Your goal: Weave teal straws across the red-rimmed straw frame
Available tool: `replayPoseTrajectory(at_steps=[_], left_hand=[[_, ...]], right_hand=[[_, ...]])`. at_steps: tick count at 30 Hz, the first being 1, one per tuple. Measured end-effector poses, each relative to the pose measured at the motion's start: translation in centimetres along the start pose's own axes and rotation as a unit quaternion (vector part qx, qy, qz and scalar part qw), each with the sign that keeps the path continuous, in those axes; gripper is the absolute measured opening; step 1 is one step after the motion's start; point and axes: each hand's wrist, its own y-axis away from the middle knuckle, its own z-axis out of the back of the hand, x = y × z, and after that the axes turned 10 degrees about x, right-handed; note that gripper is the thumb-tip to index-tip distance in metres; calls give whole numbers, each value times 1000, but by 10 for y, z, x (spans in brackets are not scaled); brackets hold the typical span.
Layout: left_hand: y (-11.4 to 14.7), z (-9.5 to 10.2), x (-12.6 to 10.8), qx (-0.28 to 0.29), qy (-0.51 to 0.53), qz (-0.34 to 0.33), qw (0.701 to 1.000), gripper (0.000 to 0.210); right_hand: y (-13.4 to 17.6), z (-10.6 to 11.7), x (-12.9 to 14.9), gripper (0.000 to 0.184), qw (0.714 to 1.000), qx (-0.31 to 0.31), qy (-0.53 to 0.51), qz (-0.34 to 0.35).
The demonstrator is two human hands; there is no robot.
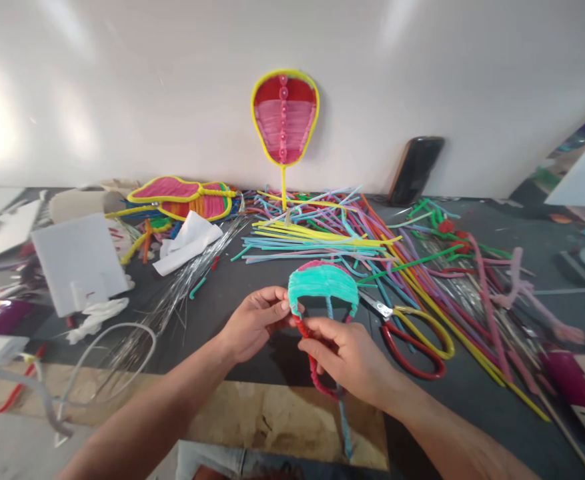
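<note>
Between my two hands is a small pipe-cleaner fan frame (322,281), with a turquoise filled band at its top, a red and pink outline below, and a blue stem hanging down. My left hand (255,321) pinches the frame's left edge near the turquoise band. Just below, my right hand (355,360) grips the red part of the same edge, fingers closed. Part of the lower frame is hidden behind the right hand. To the right of the frame lie scissors (417,333) with red and yellow handles, blades partly behind it.
A finished-looking pink fan (285,120) with yellow rim stands against the wall. Pipe cleaners (317,237) in many colours lie behind my hands. A phone (416,170) leans at the back right. Glue guns (579,393), a white card (79,263) and thin wires (172,287) lie around.
</note>
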Motion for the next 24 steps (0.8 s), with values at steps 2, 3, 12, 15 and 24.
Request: replayPoseTrajectory(at_steps=[2,3,12,15,24], left_hand=[[0,0,1,-9,-33,-5,999,18],[0,0,1,-19,-56,-19,998,19],[4,2,-8,-14,-177,-33,984,22],[1,6,-10,-28,-111,-10,993,23],[0,20,-25,-15,47,-47,998,19]], right_hand=[[-1,-2,-2,14,1000,-11,11,1],[-1,-2,-3,14,1000,-19,16,2],[-1,-2,-3,20,998,-46,34,41],[1,13,-4,26,995,-89,-29,46],[-23,56,-51,30,932,-285,-217,57]])
